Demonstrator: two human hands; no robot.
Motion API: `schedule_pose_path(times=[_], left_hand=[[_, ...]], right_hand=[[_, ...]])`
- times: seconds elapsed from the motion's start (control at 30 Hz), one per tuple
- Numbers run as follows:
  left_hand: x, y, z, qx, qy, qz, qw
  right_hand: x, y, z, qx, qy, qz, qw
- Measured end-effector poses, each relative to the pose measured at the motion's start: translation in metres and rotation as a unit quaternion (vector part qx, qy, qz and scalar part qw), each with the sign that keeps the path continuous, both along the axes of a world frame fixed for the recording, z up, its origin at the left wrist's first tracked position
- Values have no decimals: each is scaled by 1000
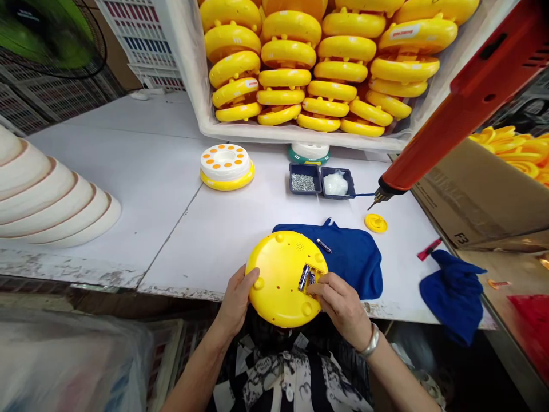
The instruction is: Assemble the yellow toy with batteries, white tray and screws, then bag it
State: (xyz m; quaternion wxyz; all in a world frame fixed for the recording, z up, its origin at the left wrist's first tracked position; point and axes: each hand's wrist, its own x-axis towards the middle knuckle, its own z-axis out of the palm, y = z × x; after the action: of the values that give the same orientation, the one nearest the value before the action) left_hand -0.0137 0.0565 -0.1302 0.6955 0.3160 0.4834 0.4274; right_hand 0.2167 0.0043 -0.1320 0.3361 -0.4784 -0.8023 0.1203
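Observation:
A round yellow plastic toy base [274,269] is tilted up at the table's front edge, its underside with small feet and screw holes facing me. My left hand [235,300] grips its left rim, thumb on top. On its right side the battery compartment is uncovered, and a dark AA battery [304,277] lies in it. My right hand [341,306] is closed there, with thumb and fingers pinching at the lower end of a second battery [311,278]; the fingertips partly hide it. Another loose battery [324,246] rests on the blue cloth [358,260] behind the base.
A large bin [193,74] of stacked yellow bases stands at the back. Before it are a white-and-yellow toy [227,166] and dark trays [305,179] with screws. A red electric screwdriver [446,109] hangs at right, above a yellow disc [376,223]. Stacked white cups [55,194] lie left.

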Motion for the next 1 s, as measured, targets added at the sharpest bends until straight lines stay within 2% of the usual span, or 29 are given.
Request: schedule_pose_path(times=[0.13,0.2,0.37,0.47,0.63,0.73,0.87,1.0], left_hand=[[0,0,0,0,2,-2,1000],[0,0,0,5,5,-6,1000],[-1,-2,-1,8,14,-7,1000],[-1,-1,-1,2,14,-8,1000],[-1,0,1,2,12,-17,1000],[0,1,4,-3,5,-16,1000],[1,1,5,-7,8,-7,1000],[2,1,6,-8,14,-3,1000]], right_hand=[[-2,0,9,-85,46,30,995],[-3,0,11,-96,58,30,993],[-13,-2,7,-62,24,-65,996],[-18,-4,6,-82,66,-116,988],[-25,-1,6,-121,129,-157,972],[-25,0,5,-124,146,-153,969],[-24,-2,1,-80,165,-109,977],[-25,-2,-1,-81,144,-126,978]])
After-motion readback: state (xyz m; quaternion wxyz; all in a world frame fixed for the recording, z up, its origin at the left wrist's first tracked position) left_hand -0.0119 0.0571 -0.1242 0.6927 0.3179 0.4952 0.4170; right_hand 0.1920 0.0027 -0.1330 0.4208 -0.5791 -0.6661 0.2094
